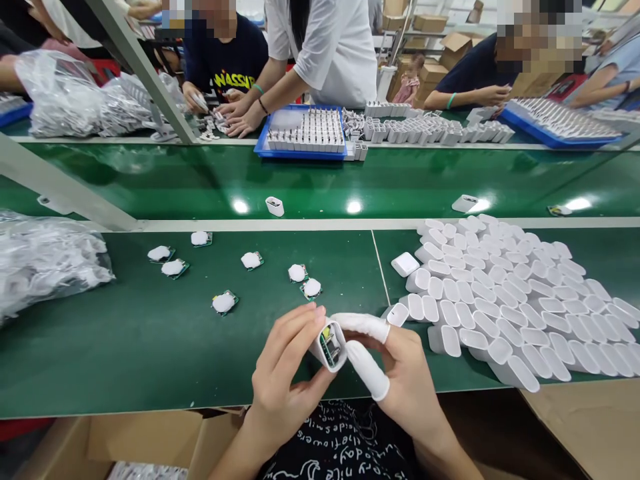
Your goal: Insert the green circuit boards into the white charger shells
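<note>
Near the front edge of the bench, my left hand (287, 363) grips a white oval plastic housing (320, 350). The housing's open end is turned up toward me, and a green circuit board (330, 345) with a yellow part shows inside. My right hand (395, 363) wears white finger cots on thumb and index finger, which pinch the rim of that housing from the right. Beyond my hands lie several loose circuit boards with white pads, such as one board (225, 303). To the right, many white housings (500, 300) stand packed together, open ends up.
A clear bag of white parts (50, 267) lies at the left. Behind the bench runs a green conveyor belt (310, 180) carrying a few pieces. Across it, co-workers handle parts beside a blue tray (300, 155). An open cardboard box (145, 437) stands below, front left.
</note>
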### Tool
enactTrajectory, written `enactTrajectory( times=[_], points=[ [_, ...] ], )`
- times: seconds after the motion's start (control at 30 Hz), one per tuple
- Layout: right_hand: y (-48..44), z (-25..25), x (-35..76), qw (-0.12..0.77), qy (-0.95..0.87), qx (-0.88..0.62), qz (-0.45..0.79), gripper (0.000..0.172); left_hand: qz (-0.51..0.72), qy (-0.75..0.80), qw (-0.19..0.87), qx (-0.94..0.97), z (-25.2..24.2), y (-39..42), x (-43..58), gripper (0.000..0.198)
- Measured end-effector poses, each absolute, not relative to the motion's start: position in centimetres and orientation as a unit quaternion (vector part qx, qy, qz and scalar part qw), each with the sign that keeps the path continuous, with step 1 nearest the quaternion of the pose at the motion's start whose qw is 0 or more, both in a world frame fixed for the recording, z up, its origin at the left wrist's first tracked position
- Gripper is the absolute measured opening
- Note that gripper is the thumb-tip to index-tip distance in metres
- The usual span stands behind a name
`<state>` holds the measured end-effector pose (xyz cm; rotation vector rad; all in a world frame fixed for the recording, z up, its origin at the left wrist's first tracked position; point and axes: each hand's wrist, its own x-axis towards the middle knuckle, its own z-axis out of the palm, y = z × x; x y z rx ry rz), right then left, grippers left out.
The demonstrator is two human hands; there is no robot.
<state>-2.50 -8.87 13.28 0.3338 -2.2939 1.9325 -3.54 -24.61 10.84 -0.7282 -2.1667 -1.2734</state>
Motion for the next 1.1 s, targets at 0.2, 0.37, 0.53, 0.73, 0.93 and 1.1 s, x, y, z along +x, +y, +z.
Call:
enactTrajectory(
  times=[0.2, 0.37, 0.53, 0.73, 0.93, 1.1],
  points=[
    [-9.1, 13.9, -2.1, 0.132, -0.846, 0.091, 0.508, 0.021, -0.378, -0.821, 0.310, -0.296, 11.2, -24.1, -3.2, 0.047],
    [-8.8, 13.6, -1.4, 0.168, -0.882, 0.117, 0.424, 0.018, -0.364, -0.824, 0.289, -0.324, 11.5, -24.2, -2.6, 0.040],
    [-8.3, 14.1, -1.0, 0.157, -0.904, 0.131, 0.377, 0.020, -0.371, -0.825, 0.266, -0.333, 11.7, -24.0, -2.1, 0.040],
    [-7.9, 14.0, -1.3, 0.130, -0.906, 0.130, 0.380, 0.021, -0.354, -0.827, 0.254, -0.355, 11.7, -23.9, -2.0, 0.039],
    [-7.7, 13.6, -1.9, 0.193, -0.893, 0.146, 0.379, 0.025, -0.386, -0.812, 0.235, -0.369, 11.6, -24.1, -2.2, 0.042],
    [-7.2, 13.9, -2.2, 0.105, -0.827, 0.135, 0.536, 0.015, -0.441, -0.799, 0.201, -0.355, 11.2, -24.5, -2.5, 0.048]
  ],
)
